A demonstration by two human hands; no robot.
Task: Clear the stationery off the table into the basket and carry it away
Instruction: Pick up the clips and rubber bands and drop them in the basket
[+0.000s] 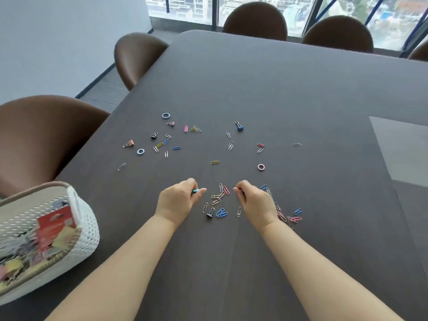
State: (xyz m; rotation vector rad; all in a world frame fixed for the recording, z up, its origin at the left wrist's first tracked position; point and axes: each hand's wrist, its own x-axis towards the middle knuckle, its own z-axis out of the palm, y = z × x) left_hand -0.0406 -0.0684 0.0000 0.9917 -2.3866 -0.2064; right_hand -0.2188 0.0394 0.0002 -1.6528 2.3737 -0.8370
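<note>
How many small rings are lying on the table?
3: far blue ring at upper left, near blue ring below it, pink ring beyond the right hand. More may be hidden.

Bright, even daylight from the windows [180, 8] beyond the far edge of the table [254, 89]. Soft pale sheen over the dark top, strongest toward the far right corner. Only faint, diffuse shadows. Bent lines toward the frame edges. Smeared, out of focus at the near left corner, around the basket [88, 230].
</note>
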